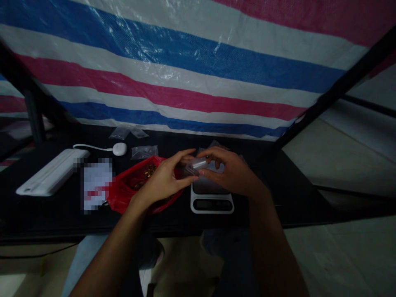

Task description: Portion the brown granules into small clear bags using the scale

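Note:
Over the kitchen scale, both hands are on a small clear plastic bag [197, 165]. My right hand [232, 171] pinches its right side between thumb and fingers. My left hand [168, 175] curls round its left side, thumb below and fingers above. Whether anything is inside the bag, I cannot tell. The white digital scale [212, 206] lies beneath, its display toward me and its plate partly covered by my right hand. Just left of it sits an open red plastic bag [119, 196] holding many small brownish-gold pieces [148, 171], partly behind my left hand and forearm.
More clear bags [144, 152] lie toward the back of the black table [62, 218], some behind my hands. At left are a white long device [51, 173], a round white piece [119, 149] on a cord and a blurred-out paper [97, 181]. A striped sheet [185, 74] rises behind.

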Demonstrator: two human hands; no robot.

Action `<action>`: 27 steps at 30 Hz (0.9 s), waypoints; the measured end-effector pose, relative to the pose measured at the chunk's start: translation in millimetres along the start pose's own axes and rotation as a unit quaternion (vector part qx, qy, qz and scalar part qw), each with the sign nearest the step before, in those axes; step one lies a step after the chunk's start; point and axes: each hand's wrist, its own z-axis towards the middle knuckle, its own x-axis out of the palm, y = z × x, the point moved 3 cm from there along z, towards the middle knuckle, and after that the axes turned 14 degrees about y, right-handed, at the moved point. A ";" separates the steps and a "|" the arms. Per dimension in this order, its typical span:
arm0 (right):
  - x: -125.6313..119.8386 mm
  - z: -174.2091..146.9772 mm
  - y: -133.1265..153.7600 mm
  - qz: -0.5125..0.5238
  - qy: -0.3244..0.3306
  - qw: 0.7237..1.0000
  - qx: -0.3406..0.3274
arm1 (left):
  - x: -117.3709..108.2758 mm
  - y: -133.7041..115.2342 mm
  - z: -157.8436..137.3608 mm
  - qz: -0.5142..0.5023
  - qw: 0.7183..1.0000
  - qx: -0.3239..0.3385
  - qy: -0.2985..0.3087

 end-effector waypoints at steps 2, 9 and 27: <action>-3.5 -3.1 -2.8 0.036 -0.017 0.999 0.017 | -1.6 0.2 -1.0 -0.016 1.000 -0.006 -0.001; -7.3 -9.6 -32.1 0.050 0.008 0.997 0.061 | -16.0 -4.0 3.6 -0.011 0.999 -0.008 -0.038; 89.4 33.2 27.6 -0.114 0.170 0.978 -0.036 | -50.9 17.8 82.8 0.339 0.927 -0.128 0.099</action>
